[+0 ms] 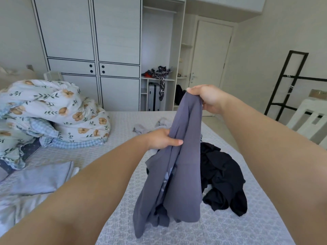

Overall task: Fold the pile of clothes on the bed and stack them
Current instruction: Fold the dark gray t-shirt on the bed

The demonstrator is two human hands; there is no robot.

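the grey garment (178,156) hangs between the two hands with its long axis running nearly straight down, its lower end bunched on the bed (230,227) just below the left hand. the right hand (205,98) sits highest and farthest out, fingers and thumb pinched over the top edge of the cloth; the left hand (161,139) is lower and closer in, gripping a fold partway down the left side of the same piece. the hands are apart, one above the other. the black clothes (223,177) lie crumpled on the bed to the right of the hanging cloth, under the right forearm, and a folded pale piece (44,177) lies flat well to the left of the left arm. judging by this, opening the garment out calls for the lower hand to travel sideways, away from the upper one.
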